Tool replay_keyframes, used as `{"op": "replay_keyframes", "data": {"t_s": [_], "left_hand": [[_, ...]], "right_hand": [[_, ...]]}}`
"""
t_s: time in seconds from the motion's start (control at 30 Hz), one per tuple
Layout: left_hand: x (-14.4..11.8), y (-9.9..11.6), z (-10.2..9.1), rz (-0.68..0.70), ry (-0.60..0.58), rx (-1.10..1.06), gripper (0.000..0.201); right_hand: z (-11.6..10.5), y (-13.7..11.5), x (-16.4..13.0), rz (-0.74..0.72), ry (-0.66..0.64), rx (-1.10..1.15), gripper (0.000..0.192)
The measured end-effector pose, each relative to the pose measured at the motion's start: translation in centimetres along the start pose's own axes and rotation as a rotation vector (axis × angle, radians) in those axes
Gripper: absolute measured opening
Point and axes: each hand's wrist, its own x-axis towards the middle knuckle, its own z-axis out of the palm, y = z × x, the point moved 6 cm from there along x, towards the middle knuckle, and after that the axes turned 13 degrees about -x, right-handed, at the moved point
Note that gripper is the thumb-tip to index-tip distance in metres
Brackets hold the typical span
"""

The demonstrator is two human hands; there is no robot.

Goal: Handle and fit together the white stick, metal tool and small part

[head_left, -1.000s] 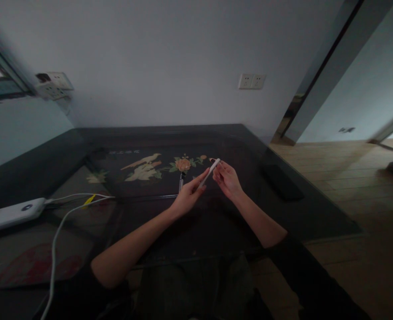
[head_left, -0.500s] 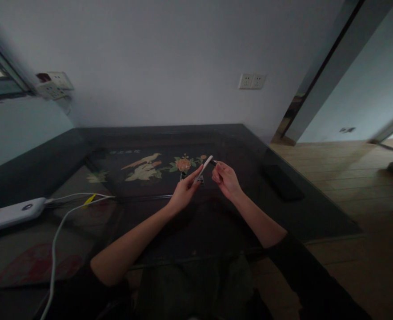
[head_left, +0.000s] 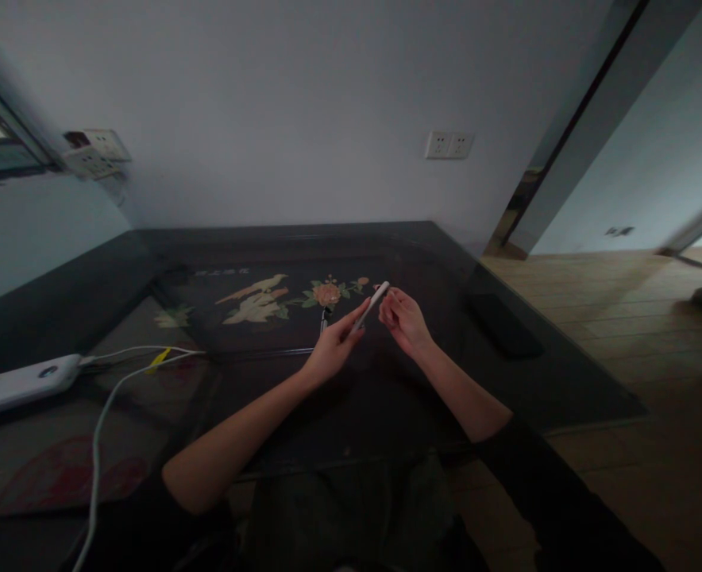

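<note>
White and slim, an object (head_left: 376,299) was clasped by the left hand (head_left: 333,345), right of the painted flower (head_left: 327,294); handling looked unfinished, the right hand (head_left: 407,319) curled beside it, that grip's contents unclear.

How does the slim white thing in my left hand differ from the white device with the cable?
The slim white thing is held tilted in the left hand; the white device lies on the table. The white device has a cable at its right end; none shows on the slim white thing. Both look whitish.
</note>
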Motion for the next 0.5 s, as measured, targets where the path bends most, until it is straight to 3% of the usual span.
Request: {"op": "replay_keyframes", "data": {"t_s": [0.23, 0.5], "left_hand": [[0.3, -0.6, -0.9, -0.003, 0.058, -0.021, 0.057], [-0.2, -0.3, 0.1, -0.013, 0.048, -0.053, 0.059]], "right_hand": [[0.5, 0.0, -0.1, 0.002, -0.063, 0.016, 0.041], [0.3, 0.0, -0.1, -0.005, -0.027, 0.016, 0.041]]}}
